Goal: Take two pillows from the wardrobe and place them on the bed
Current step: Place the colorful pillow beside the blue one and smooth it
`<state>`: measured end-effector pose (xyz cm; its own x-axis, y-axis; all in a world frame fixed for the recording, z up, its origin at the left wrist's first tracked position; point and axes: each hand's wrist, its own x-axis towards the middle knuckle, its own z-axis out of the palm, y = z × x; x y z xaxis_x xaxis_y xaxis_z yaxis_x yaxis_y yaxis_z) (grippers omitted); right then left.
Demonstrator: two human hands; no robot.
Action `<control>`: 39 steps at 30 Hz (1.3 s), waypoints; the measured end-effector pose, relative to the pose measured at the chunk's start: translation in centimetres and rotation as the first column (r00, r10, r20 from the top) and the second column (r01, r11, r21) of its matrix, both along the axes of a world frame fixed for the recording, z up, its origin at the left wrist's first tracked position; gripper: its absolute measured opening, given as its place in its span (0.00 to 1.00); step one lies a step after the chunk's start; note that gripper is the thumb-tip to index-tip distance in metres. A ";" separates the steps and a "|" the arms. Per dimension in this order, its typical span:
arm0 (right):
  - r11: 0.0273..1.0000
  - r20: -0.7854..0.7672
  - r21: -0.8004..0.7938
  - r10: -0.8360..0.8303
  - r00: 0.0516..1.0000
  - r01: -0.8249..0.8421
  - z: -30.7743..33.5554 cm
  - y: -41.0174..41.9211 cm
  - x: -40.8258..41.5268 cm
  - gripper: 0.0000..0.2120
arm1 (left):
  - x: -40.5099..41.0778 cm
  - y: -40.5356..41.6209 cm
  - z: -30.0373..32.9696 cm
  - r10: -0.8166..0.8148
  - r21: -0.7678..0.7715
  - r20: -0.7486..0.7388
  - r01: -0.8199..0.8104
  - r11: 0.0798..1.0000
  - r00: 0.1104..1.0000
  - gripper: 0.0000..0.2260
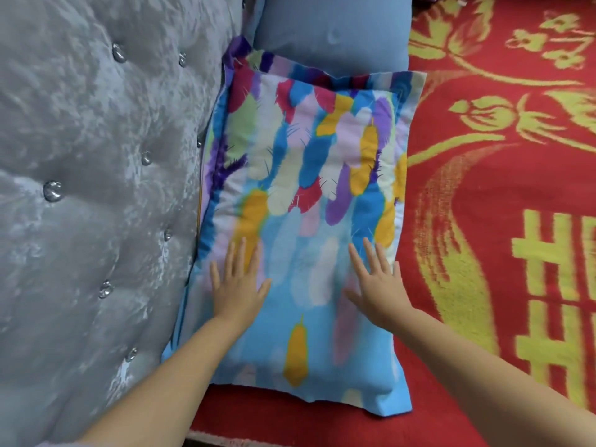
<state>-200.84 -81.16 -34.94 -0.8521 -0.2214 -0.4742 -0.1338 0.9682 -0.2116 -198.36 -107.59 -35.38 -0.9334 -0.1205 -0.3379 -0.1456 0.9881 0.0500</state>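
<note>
A pillow with a bright feather print (300,195) lies flat on the bed's red blanket (503,195), its left side against the grey headboard. Beyond it lies a plain blue pillow (332,30), its near edge tucked under the printed one. My left hand (238,285) rests flat on the printed pillow's lower left part, fingers spread. Flat on the lower right part rests my right hand (374,285), fingers also apart. Neither hand grips anything.
A tufted grey headboard (96,188) with shiny buttons fills the left side. The red blanket with yellow-green patterns covers the bed to the right and along the near edge.
</note>
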 end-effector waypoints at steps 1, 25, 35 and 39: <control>0.991 0.035 0.011 0.134 0.990 -0.135 -0.1 -0.7 0.1 0.39 | 0.4 0.7 -0.5 -0.044 0.004 0.068 0.043 0.999 0.997 0.33; 0.967 -0.378 -0.058 0.208 0.902 -0.247 21.4 5.7 -2.7 0.18 | 0.9 10.9 20.9 0.132 0.249 -0.262 -0.065 0.966 0.956 0.13; 0.910 -0.522 0.066 0.382 0.763 -0.410 31.3 16.4 2.9 0.17 | 11.8 20.4 31.0 0.250 0.248 -0.411 -0.156 0.956 0.877 0.13; 0.889 -0.563 0.111 0.424 0.709 -0.443 33.9 18.3 5.4 0.18 | 15.4 21.8 34.4 0.276 0.214 -0.426 -0.200 0.956 0.862 0.13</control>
